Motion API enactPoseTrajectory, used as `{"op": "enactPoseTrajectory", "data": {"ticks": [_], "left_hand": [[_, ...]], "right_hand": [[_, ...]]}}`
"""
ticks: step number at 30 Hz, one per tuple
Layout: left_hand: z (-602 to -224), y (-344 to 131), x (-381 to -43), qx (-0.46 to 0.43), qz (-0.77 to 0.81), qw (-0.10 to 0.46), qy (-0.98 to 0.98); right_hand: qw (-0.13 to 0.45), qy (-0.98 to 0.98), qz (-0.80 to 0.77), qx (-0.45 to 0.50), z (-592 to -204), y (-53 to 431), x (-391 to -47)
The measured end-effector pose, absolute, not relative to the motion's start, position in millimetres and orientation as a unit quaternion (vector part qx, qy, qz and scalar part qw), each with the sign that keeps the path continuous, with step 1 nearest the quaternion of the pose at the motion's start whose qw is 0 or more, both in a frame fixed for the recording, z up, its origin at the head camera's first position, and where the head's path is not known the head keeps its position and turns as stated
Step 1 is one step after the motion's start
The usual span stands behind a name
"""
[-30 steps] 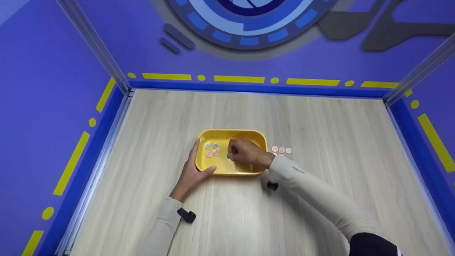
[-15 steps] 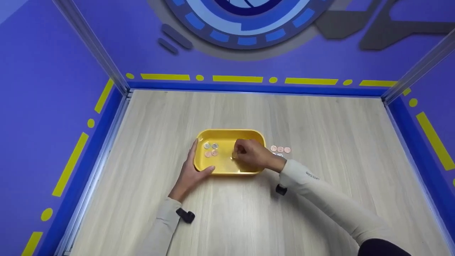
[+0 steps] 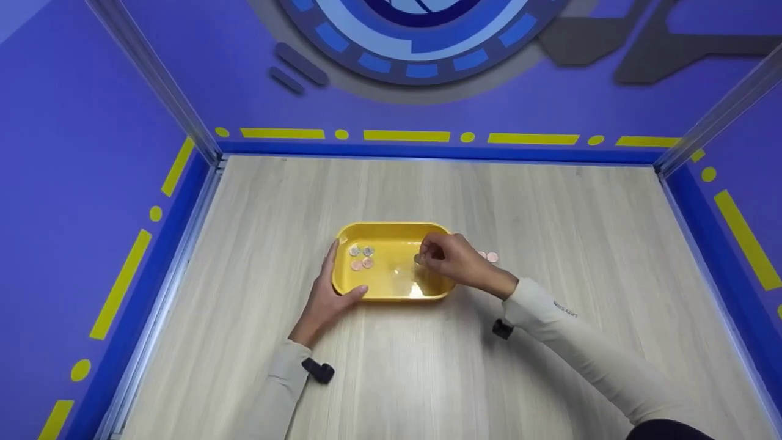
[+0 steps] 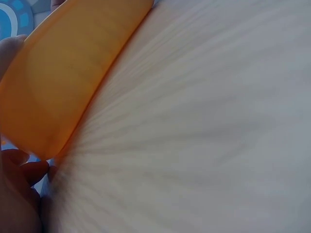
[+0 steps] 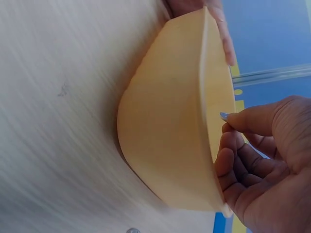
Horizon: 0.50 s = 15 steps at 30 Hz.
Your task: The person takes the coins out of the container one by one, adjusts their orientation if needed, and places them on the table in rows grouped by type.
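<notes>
A yellow rectangular tray (image 3: 391, 294) stands on the table. My left hand (image 3: 325, 299) grips its near left corner, thumb (image 3: 355, 296) over the near rim and fingers along the outer left wall. My right hand (image 3: 455, 260) is over the tray's right part, pinching a silver coin (image 5: 224, 116) between thumb and index finger, the other fingers curled. In the tray's left part lie two silver coins (image 3: 361, 251), with two copper coins (image 3: 362, 264) just below them. Outside, right of the tray, copper coins (image 3: 492, 257) are partly hidden behind my right hand.
The tabletop (image 3: 391, 366) is pale wood. Blue-purple panels (image 3: 519, 110) with yellow marks rise at the back and both sides, joined by metal corner posts. A silver coin (image 5: 133, 230) shows on the table at the right wrist view's lower edge.
My right hand has moved right and up across the tray from its middle, with the silver coin still pinched. It now covers some of the outside coins. My left hand keeps its place.
</notes>
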<state>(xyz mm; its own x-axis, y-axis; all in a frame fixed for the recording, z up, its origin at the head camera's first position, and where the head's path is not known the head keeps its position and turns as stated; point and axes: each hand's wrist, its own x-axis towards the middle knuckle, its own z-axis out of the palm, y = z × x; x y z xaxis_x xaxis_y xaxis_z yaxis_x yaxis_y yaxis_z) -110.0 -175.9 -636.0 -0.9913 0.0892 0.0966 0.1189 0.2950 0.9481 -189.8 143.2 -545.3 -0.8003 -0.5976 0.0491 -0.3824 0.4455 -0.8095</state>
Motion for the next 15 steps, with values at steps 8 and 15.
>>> {"op": "enactPoseTrajectory", "data": {"ticks": [8,15], "left_hand": [[-636.6,-176.5,-108.7,-0.06,-0.593,0.01,-0.803],[-635.4,-175.6,-109.5,-0.06,-0.598,0.011,-0.799]], "right_hand": [[0.117,0.835,-0.458,-0.283,-542.6,153.3,-187.2],[0.113,0.833,-0.477,-0.255,-540.6,167.4,-184.4]]}}
